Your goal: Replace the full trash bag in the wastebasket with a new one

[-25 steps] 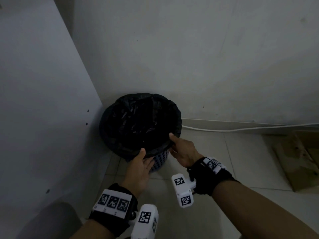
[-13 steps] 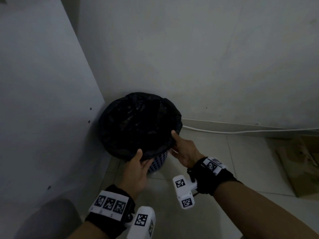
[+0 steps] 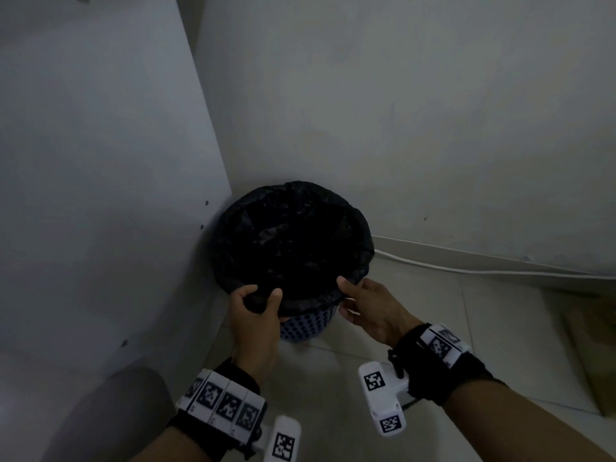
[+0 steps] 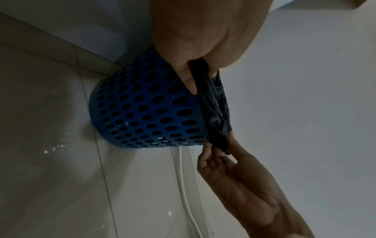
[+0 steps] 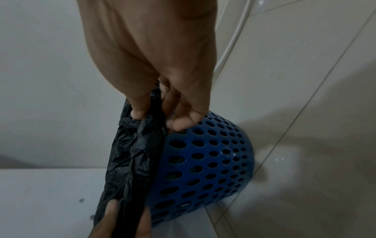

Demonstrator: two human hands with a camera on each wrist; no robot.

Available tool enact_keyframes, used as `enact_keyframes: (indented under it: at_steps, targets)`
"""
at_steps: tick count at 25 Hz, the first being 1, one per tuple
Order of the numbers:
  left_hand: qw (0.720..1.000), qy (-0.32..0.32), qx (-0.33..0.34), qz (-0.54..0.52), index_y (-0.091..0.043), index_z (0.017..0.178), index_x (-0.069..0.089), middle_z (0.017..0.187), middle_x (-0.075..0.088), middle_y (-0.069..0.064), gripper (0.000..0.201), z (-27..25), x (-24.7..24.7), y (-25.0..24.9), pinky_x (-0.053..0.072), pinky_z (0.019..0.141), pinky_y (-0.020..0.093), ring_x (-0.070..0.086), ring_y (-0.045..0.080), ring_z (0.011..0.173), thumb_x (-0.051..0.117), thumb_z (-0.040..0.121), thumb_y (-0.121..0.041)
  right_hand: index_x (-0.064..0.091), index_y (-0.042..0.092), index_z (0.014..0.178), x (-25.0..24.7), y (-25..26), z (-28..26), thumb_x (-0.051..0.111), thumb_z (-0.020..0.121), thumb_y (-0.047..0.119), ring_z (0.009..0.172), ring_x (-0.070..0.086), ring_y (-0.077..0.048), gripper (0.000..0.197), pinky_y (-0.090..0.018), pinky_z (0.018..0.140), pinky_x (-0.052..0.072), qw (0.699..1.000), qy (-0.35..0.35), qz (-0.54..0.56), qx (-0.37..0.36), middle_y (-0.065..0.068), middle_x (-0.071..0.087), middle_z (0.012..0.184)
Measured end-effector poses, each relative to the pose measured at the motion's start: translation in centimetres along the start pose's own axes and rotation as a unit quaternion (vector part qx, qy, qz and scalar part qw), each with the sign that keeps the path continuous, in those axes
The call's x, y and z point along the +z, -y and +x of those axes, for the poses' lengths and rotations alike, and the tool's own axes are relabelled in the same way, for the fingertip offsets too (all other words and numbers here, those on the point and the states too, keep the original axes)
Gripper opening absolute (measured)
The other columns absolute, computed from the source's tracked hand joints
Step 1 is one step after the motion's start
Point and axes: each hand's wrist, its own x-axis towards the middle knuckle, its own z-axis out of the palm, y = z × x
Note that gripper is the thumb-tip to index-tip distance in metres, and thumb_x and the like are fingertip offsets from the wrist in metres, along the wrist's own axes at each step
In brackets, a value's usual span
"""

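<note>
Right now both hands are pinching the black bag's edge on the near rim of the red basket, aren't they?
Nearly: the basket is blue, not red, as both wrist views show. The rest stands: the left hand and the right hand each pinch the black bag's edge at the near rim.

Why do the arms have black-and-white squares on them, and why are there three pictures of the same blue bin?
Those are a person's two arms, not a machine. The squares are markers on wristbands that carry small cameras. One picture comes from a camera on the person's head, looking down. The other two come from the wrist cameras, looking along each hand, so the bin looks tipped.

On the tiled floor, in a corner, stands a blue wastebasket full of holes, lined with a black trash bag. The left hand and the right hand each pinch the bag's edge at the near rim. A white cable runs along the wall.
</note>
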Motion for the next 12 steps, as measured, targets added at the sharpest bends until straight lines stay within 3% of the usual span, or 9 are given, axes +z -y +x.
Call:
enact_keyframes:
  at_steps: [6, 9, 10, 12]
  targets:
    - [0.999, 0.034, -0.009, -0.014, -0.015, 0.119, 0.044, 0.122, 0.049, 0.005, 0.037, 0.4, -0.4, -0.4, 0.057, 0.077, 0.032, 0.060, 0.013, 0.099, 0.066, 0.089, -0.015, 0.042, 0.015, 0.083, 1.0, 0.1, 1.4, 0.065, 0.090, 0.026, 0.086, 0.053, -0.028, 0.027, -0.033, 0.066, 0.048, 0.997, -0.031, -0.013, -0.065, -0.017, 0.058, 0.100]
    - [0.998, 0.056, -0.019, 0.025, -0.023, 0.119, 0.041, 0.122, 0.049, 0.004, 0.039, 0.8, -0.4, -0.9, 0.057, 0.078, 0.031, 0.062, 0.015, 0.098, 0.066, 0.089, -0.024, 0.049, 0.008, 0.103, 1.3, 1.2, 0.9, 0.062, 0.091, 0.035, 0.092, 0.061, -0.028, 0.031, -0.035, 0.070, 0.050, 0.997, -0.035, -0.060, -0.043, -0.014, 0.065, 0.110]
    - [0.997, 0.059, -0.016, 0.051, -0.028, 0.120, 0.039, 0.124, 0.050, 0.004, 0.042, 0.7, -0.5, -1.1, 0.058, 0.080, 0.033, 0.063, 0.019, 0.101, 0.066, 0.088, -0.029, 0.051, 0.005, 0.114, 1.3, 1.7, 0.5, 0.061, 0.091, 0.040, 0.095, 0.063, -0.028, 0.043, -0.038, 0.073, 0.051, 0.993, -0.038, -0.103, -0.033, -0.014, 0.064, 0.117]
    - [0.991, 0.066, -0.006, 0.116, -0.031, 0.130, 0.034, 0.131, 0.049, 0.004, 0.053, 0.3, -1.2, -1.5, 0.055, 0.090, 0.039, 0.058, 0.022, 0.112, 0.066, 0.087, -0.033, 0.039, 0.006, 0.137, 0.7, 2.8, -0.5, 0.057, 0.090, 0.050, 0.103, 0.062, -0.031, 0.067, -0.044, 0.084, 0.050, 0.978, -0.056, -0.200, -0.016, -0.019, 0.059, 0.127]
